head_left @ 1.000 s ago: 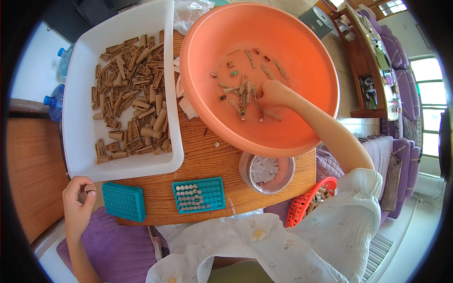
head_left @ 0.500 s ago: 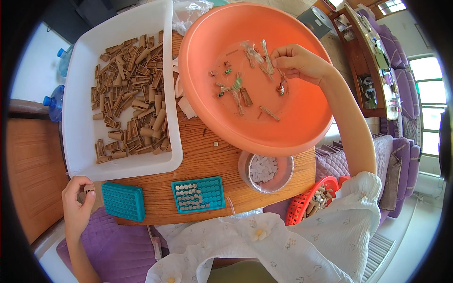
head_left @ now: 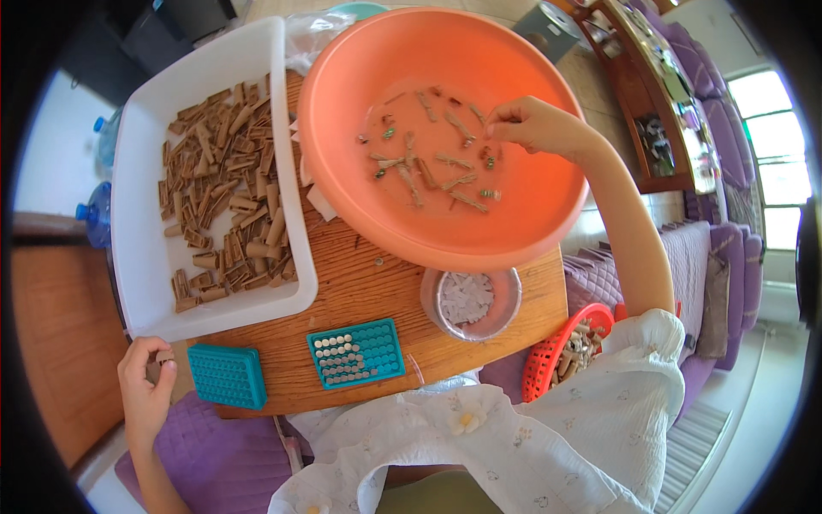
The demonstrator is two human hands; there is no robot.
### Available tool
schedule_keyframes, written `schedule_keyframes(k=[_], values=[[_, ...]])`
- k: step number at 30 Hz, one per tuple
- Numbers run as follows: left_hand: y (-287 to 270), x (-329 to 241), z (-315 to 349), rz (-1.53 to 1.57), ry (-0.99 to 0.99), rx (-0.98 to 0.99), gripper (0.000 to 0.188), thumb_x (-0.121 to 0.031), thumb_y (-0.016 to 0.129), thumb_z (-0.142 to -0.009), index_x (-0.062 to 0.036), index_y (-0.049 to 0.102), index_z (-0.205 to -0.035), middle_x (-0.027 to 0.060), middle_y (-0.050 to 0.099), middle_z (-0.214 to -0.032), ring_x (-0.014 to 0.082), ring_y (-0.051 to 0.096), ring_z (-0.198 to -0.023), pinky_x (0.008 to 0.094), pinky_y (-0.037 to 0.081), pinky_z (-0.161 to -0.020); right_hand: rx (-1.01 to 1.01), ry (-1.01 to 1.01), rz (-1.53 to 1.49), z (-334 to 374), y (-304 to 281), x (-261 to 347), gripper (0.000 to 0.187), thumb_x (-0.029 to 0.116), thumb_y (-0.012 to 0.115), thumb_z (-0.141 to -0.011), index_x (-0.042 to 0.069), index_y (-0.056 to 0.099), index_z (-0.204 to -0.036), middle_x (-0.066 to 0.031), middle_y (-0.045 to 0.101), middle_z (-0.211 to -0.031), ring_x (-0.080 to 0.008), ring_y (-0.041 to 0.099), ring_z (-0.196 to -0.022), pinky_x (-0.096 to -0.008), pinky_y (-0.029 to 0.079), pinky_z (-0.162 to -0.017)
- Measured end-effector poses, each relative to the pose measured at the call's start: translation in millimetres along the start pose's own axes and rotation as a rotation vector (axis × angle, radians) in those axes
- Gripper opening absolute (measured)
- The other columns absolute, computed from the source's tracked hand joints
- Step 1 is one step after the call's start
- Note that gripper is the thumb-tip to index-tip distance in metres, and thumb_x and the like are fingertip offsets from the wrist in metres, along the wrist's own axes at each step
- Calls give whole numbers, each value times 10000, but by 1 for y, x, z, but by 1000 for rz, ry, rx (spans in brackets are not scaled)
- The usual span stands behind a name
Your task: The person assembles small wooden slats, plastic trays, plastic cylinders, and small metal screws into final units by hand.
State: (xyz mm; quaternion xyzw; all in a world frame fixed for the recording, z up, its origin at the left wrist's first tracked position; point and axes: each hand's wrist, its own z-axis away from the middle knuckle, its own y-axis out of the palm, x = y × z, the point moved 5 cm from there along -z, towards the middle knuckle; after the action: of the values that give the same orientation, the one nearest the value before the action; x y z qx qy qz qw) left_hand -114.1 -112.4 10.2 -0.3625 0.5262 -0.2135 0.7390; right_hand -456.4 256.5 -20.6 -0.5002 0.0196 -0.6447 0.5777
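My left hand (head_left: 147, 385) is closed at the left table corner, with a small brown plastic piece (head_left: 164, 355) between thumb and fingers. Beside it lies a teal block of stacked trays (head_left: 227, 377). Inside the large orange basin (head_left: 355, 193), my right hand (head_left: 539, 127) hovers with its fingertips pinched together; what they hold, if anything, is too small to make out. Below those fingers lie several tied wire bundles (head_left: 454, 160), small green-and-silver parts (head_left: 490, 194) and a brown piece (head_left: 425, 174). A second teal tray (head_left: 385, 343) carries rows of small silver discs (head_left: 334, 343).
A white tub (head_left: 300, 295) full of brown plastic pieces (head_left: 231, 197) stands at the left. In front of the basin is a round container (head_left: 435, 313) of white slips (head_left: 467, 297). A red basket (head_left: 538, 373) with brown pieces sits low at the right, off the table (head_left: 360, 265).
The clump of wire bundles in the basin now lies spread apart as separate bundles. My right hand has stayed over them, fingertips pinched. My left hand still holds its brown piece.
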Motion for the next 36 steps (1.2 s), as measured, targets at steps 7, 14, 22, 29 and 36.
schedule_keyframes(k=[7, 14, 22, 29, 36], values=[[0, -11, 2, -70, 92, 28, 120, 38, 491, -682, 13, 473, -798, 67, 457, -714, 153, 436, -655, 245, 363, -611, -315, -296, -1406, 171, -33, -78, 299, 205, 396, -907, -54, 518, -989, -89, 577, -866, -138, 579, -788, -249, 501, -682], [-21, 51, -4, -231, 172, -7, 229, -105, 500, -835, -11, 481, -1043, 97, 518, -938, 165, 511, -849, 261, 406, -753, -914, -225, -1981, 380, 107, -175, 432, 278, 350, -914, -100, 444, -1101, -211, 485, -1116, -287, 443, -1090, -361, 436, -874], [-33, 5, 19, -485, 254, -375, 240, -152, 599, -787, 20, 565, -950, 164, 605, -862, 261, 588, -790, 324, 470, -695, -1617, -69, -2027, 541, 161, -279, 517, 343, 257, -926, -134, 390, -1075, -231, 464, -1022, -353, 437, -999, -436, 376, -900], [-46, 7, 38, -454, 204, -511, 215, -176, 593, -795, 6, 576, -909, 152, 610, -838, 254, 593, -758, 323, 474, -668, -1984, 142, -1315, 622, 35, -391, 624, 539, 171, -872, 161, 77, -1359, -163, 156, -1388, -274, 90, -1296, -443, 44, -1034], [-71, 58, 51, -29, 156, -491, 184, -125, 545, -829, 19, 528, -942, 128, 582, -773, 189, 538, -646, 297, 463, -604, -1898, 35, -1369, 608, 32, -399, 525, 493, 219, -887, 120, 322, -1242, -148, 369, -1290, -259, 267, -1239, -471, 94, -1015]])
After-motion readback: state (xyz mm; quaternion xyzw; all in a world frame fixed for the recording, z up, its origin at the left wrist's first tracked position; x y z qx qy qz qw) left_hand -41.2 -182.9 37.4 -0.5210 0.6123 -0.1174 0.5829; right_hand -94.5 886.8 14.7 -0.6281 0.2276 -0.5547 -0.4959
